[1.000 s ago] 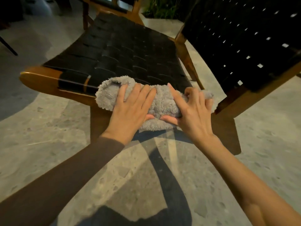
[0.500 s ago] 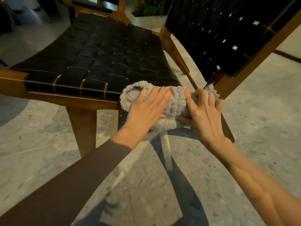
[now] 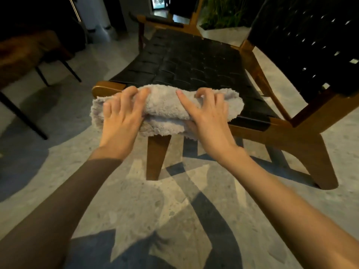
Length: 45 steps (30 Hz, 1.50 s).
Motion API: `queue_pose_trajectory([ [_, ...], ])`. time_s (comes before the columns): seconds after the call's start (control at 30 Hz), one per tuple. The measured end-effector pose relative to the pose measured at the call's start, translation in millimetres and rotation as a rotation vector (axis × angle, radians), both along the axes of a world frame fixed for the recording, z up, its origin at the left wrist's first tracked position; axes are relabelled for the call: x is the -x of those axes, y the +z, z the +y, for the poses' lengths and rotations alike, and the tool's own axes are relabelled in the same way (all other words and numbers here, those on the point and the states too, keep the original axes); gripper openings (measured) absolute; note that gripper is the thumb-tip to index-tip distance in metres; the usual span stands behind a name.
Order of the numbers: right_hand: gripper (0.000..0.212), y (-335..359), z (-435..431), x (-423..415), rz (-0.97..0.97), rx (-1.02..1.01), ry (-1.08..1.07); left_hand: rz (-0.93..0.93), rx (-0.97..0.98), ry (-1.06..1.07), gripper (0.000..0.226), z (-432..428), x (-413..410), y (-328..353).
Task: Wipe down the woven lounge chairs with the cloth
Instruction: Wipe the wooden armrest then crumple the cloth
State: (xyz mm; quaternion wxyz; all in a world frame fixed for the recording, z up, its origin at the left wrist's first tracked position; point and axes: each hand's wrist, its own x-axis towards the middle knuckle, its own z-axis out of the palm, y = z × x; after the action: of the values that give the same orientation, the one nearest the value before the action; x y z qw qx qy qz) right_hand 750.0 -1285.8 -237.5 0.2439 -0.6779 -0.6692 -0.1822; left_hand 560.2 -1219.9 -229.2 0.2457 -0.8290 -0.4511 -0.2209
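1. Far left: a bench (image 3: 25, 53) with a shaggy brown top and thin dark legs stands on the stone floor (image 3: 136, 200), well apart from the work. In my judgement it is no obstruction.
2. The left hand (image 3: 121, 117) lies over the left end of the cloth, fingers curled into the pile and grasping it. The grip likely serves to bear down on the wood beneath.
3. The cloth (image 3: 165, 105), grey, fleecy and folded double, is draped over the near rail (image 3: 250, 131) of the lounge chair, close to its left corner. The lower fold hangs off the edge above the front leg (image 3: 157, 156). Wrapped this way, it would cover the top and face of the rail in one pass.
4. The right hand (image 3: 209, 115) grasps the right part of the cloth. The forefinger points along the top, the other fingers are bunched into it, and the thumb appears tucked under the fold.
5. Behind the cloth, the woven seat (image 3: 184, 65) of black straps runs back towards the far frame. Nothing rests on it.
6. Right: the woven back panel (image 3: 310, 45) rises steeply, its timber frame meeting the near rail. That corner joint looks the tightest spot for the cloth to reach. Plants (image 3: 223, 12) stand beyond, well clear.
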Motion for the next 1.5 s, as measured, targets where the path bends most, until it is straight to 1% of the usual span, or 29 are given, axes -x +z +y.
queue_pose_trajectory([
  [0.07,0.066,4,16,23,0.013,-0.027,0.016,-0.080,0.047,0.016,0.074,5,19,3],
  [0.17,0.071,-4,17,37,0.073,-0.090,-0.005,-0.172,0.086,-0.001,0.063,2,33,-3],
  [0.2,0.067,-10,12,39,0.124,-0.138,0.023,-0.187,0.095,-0.010,0.060,-1,36,-8],
  [0.27,0.052,-28,0,41,0.234,-0.205,0.126,-0.199,0.138,-0.006,0.062,-8,41,-22],
  [0.33,0.044,-51,-15,46,0.288,-0.172,0.154,-0.209,0.209,0.029,0.058,-14,47,-40],
  [0.4,0.042,-73,-24,55,0.424,-0.141,0.131,-0.204,0.246,0.019,0.049,-16,51,-55],
  [0.47,0.038,-86,-24,66,0.663,-0.167,0.086,-0.257,0.241,-0.031,0.041,-16,48,-64],
  [0.5,0.035,-88,-21,72,0.802,-0.218,0.043,-0.335,0.255,-0.044,0.035,-14,44,-65],
  [0.53,0.032,-88,-16,76,0.944,-0.286,-0.020,-0.463,0.299,-0.043,0.030,-11,39,-64],
  [0.6,0.031,-83,-3,82,1.215,-0.420,-0.149,-0.789,0.420,-0.065,0.025,-3,28,-58],
  [0.63,0.030,-82,4,84,1.322,-0.473,-0.193,-0.895,0.428,-0.087,0.024,0,22,-58],
  [0.67,0.027,-77,9,85,1.401,-0.516,-0.222,-0.939,0.376,-0.084,0.022,0,16,-55],
  [0.73,0.021,-73,19,87,1.501,-0.564,-0.255,-0.973,0.251,0.033,0.018,3,4,-54],
  [0.77,0.018,-72,23,90,1.544,-0.576,-0.252,-1.031,0.235,0.110,0.016,4,-2,-54],
  [0.8,0.018,-72,27,92,1.579,-0.579,-0.237,-1.109,0.276,0.137,0.016,5,-8,-55],
  [0.83,0.020,-72,28,95,1.606,-0.574,-0.218,-1.218,0.363,0.091,0.018,4,-13,-57],
  [0.87,0.023,-73,30,97,1.630,-0.555,-0.192,-1.330,0.468,-0.004,0.022,3,-18,-59],
  [0.9,0.026,-74,30,98,1.648,-0.513,-0.158,-1.400,0.547,-0.085,0.027,2,-20,-59],
  [1.0,0.037,-80,31,97,1.667,-0.306,-0.038,-1.417,0.673,-0.189,0.042,0,-23,-60],
  [1.03,0.040,-82,31,97,1.676,-0.267,0.012,-1.419,0.748,-0.222,0.044,1,-25,-60],
  [1.1,0.042,-85,30,96,1.633,-0.245,0.096,-1.401,0.869,-0.282,0.043,5,-24,-61],
  [1.17,0.040,-87,30,95,1.559,-0.261,0.155,-1.341,0.887,-0.360,0.039,8,-20,-64],
  [1.27,0.029,-93,34,90,1.466,-0.307,0.207,-1.196,0.840,-0.496,0.034,14,-14,-73],
  [1.37,0.029,-106,38,86,1.395,-0.342,0.248,-1.120,0.784,-0.529,0.037,23,-10,-88],
  [1.43,0.035,-120,38,88,1.380,-0.289,0.250,-1.068,0.760,-0.493,0.038,26,-7,-104],
  [1.5,0.037,-142,39,93,1.380,-0.177,0.224,-1.054,0.800,-0.455,0.038,25,0,-127],
])
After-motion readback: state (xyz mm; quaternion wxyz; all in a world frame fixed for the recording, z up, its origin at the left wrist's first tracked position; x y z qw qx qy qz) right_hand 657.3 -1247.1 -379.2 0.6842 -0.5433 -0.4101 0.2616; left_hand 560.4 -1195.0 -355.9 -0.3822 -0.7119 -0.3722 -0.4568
